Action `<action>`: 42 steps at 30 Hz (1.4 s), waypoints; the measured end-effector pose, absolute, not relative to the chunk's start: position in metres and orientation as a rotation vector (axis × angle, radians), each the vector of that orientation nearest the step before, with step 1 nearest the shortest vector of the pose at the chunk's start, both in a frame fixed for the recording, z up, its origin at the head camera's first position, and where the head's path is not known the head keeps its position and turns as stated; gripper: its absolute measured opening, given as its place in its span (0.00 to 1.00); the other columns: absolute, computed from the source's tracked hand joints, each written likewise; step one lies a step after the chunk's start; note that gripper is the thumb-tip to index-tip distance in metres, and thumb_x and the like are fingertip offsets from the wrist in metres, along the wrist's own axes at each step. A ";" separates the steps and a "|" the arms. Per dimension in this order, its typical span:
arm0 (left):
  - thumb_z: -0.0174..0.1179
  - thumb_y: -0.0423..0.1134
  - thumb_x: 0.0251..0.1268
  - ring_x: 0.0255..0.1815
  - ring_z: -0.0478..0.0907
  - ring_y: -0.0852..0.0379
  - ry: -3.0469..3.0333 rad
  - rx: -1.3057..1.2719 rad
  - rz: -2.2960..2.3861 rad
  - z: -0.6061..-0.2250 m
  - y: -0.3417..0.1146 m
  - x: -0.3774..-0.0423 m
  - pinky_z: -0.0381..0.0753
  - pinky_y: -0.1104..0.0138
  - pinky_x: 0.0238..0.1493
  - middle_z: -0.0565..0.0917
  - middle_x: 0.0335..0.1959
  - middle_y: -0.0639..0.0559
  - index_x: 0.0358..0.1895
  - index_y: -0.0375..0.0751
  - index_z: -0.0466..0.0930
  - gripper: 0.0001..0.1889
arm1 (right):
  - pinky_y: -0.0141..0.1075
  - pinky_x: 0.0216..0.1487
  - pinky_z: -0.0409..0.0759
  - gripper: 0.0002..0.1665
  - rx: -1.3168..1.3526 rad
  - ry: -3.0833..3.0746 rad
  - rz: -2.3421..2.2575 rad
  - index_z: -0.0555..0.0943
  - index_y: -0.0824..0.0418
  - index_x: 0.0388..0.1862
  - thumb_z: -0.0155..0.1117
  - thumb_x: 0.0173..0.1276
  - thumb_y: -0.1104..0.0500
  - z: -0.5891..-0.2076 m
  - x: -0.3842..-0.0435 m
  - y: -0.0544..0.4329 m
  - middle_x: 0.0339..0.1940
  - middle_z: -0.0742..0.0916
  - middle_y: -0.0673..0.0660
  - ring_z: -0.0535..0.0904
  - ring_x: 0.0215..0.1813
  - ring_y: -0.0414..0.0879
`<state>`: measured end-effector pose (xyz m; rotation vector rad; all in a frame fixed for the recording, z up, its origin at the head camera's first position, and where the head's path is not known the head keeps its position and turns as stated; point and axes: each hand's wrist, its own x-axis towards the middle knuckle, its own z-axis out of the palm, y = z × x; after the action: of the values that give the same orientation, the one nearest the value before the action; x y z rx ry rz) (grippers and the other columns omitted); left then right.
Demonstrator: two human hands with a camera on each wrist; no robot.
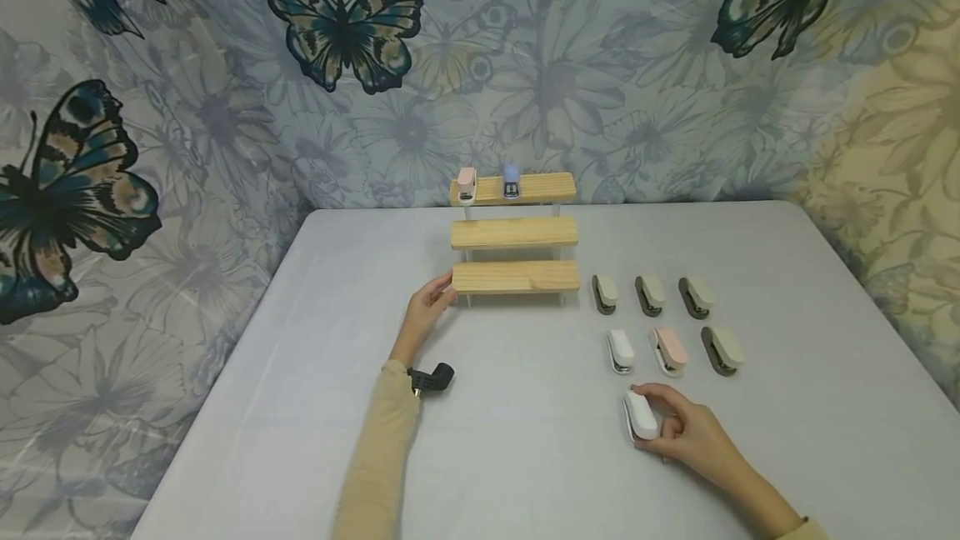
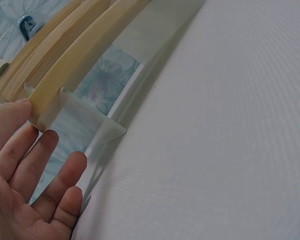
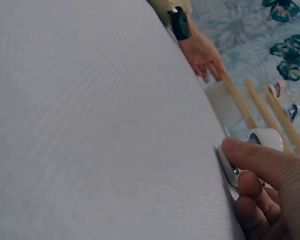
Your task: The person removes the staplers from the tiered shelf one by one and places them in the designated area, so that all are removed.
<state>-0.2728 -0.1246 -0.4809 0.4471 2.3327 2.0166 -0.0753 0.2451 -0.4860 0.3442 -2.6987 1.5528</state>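
In the head view a three-tier wooden display shelf [image 1: 516, 277] stands at the middle of the table. My left hand [image 1: 430, 304] holds the left end of its lowest plank [image 2: 90, 40], thumb and forefinger at the corner, the other fingers loosely bent. A pink stapler [image 1: 467, 183] and a blue-purple stapler [image 1: 512, 180] stand on the top plank. At the lower right, my right hand [image 1: 686, 432] grips a white stapler [image 1: 641, 416] between thumb and fingers. Whether this stapler touches the table cannot be told.
Beyond my right hand lie two rows of staplers: a white one [image 1: 620, 352], a pink one [image 1: 669, 352] and several pale green and dark ones, such as the green stapler [image 1: 722, 351]. A white cloth covers the table [image 1: 525, 440]. Butterfly-patterned fabric [image 1: 555, 90] hangs behind.
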 end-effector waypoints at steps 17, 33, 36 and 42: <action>0.52 0.33 0.65 0.52 0.72 0.47 2.323 0.525 2.036 -0.485 -0.124 -0.274 0.73 0.65 0.48 0.67 0.60 0.38 0.60 0.28 0.64 0.22 | 0.29 0.09 0.66 0.39 0.485 -2.684 1.540 0.70 0.64 0.53 0.76 0.40 0.61 -0.485 -0.075 0.247 0.08 0.72 0.41 0.63 0.12 0.31; 0.56 0.38 0.63 0.53 0.71 0.50 2.314 0.511 2.078 -0.503 -0.125 -0.287 0.74 0.65 0.48 0.69 0.59 0.43 0.60 0.33 0.67 0.23 | 0.26 0.10 0.64 0.41 0.529 -2.677 1.438 0.70 0.67 0.55 0.76 0.39 0.62 -0.485 -0.075 0.244 0.14 0.74 0.40 0.63 0.12 0.29; 0.56 0.38 0.63 0.53 0.71 0.50 2.309 0.517 2.083 -0.504 -0.126 -0.287 0.74 0.65 0.48 0.69 0.59 0.43 0.60 0.33 0.67 0.23 | 0.25 0.11 0.64 0.42 0.517 -2.689 1.388 0.69 0.66 0.55 0.76 0.39 0.60 -0.479 -0.074 0.242 0.09 0.71 0.38 0.62 0.12 0.28; 0.56 0.38 0.63 0.52 0.72 0.50 2.317 0.500 2.070 -0.505 -0.127 -0.287 0.74 0.66 0.47 0.69 0.59 0.44 0.60 0.33 0.67 0.23 | 0.26 0.10 0.63 0.43 0.499 -2.618 1.376 0.70 0.66 0.56 0.77 0.38 0.63 -0.451 -0.081 0.242 0.05 0.68 0.38 0.60 0.10 0.26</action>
<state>-0.2871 -0.1268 -0.5048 0.5002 2.3166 2.0702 -0.0806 0.2416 -0.4508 0.4991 -2.6179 1.3758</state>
